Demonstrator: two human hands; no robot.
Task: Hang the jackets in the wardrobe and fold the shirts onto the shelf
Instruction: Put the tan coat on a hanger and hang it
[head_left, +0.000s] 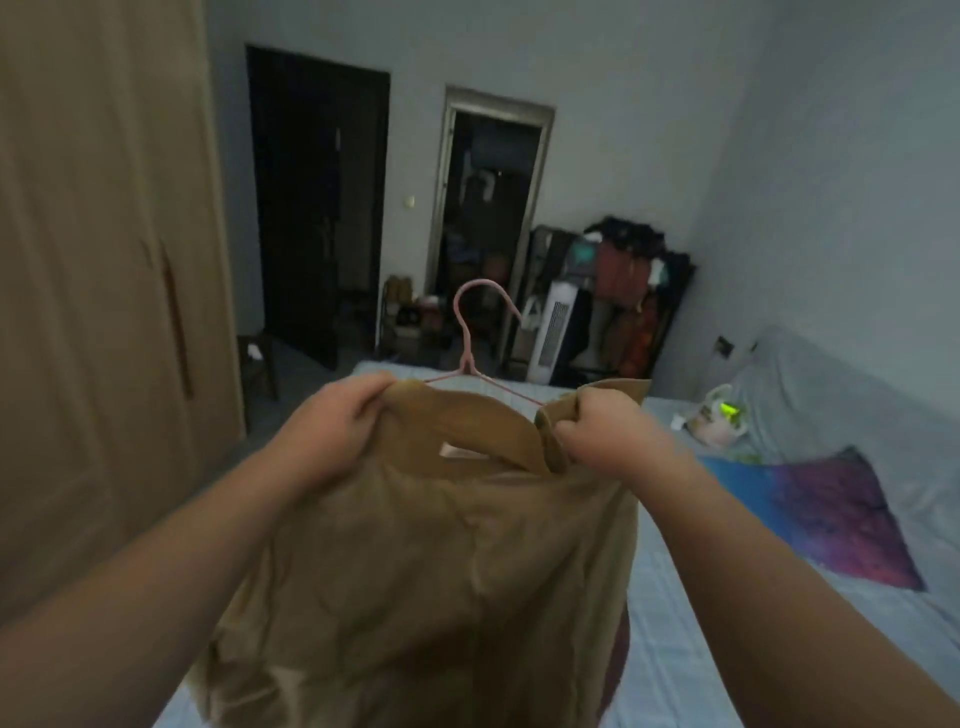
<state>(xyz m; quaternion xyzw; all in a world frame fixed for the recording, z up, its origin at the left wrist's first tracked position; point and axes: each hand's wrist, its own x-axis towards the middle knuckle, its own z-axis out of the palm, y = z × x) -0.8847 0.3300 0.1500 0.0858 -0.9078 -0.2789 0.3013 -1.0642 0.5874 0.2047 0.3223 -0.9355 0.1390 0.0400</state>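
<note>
Head view, single entry. Tan jacket (426, 561): held up in the air in front of the person, above the near end of the bed (675, 597), well apart from the wardrobe; its collar is uppermost and its body hangs down, creased. Pink hanger (470, 332): seated in the neck of the jacket; its hook stands above the collar, and one thin arm is seen running towards the right shoulder. Left hand (337, 421): closed round the left shoulder of the jacket, the fabric bunched under the curled fingers. Right hand (597, 431): clenched on the collar and front edge at the right shoulder, a flap of cloth standing up behind it. Wardrobe (104, 260): light brown, at the left edge, its door seen closed. Dark door (317, 197) and open doorway (491, 208): set in the far wall. Clothes rack (623, 291): in the far corner, loaded with garments; a white upright appliance (556, 332) is placed just beside it. Plastic bag (719, 415): laid on the bed at the right; a purple and blue cloth (831, 509) is spread nearer.
</note>
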